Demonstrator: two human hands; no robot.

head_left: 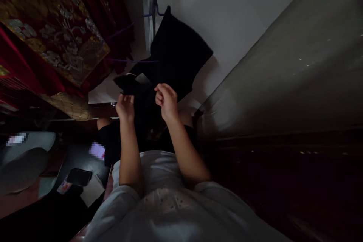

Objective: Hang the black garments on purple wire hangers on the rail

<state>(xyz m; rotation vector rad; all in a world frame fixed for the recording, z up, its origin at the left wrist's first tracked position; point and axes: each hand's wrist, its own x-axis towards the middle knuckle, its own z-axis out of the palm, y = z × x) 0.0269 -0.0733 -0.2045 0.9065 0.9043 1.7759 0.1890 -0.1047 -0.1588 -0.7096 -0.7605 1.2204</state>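
Observation:
A black garment (177,51) hangs in front of me against a white wall, near a purple cord (129,26). My left hand (125,106) is raised with its fingers curled round a dark fold of that cloth at its lower left. My right hand (166,100) is up beside it, fingers pinched together on the garment's edge. Both forearms rise from my white shirt (170,204) at the bottom of the view.
A red and gold embroidered cloth (53,22) hangs at the upper left. A dark wooden panel (283,94) fills the right side. Low on the left, a dark phone (78,177) and papers lie on a dark surface, beside a grey cushion (25,157).

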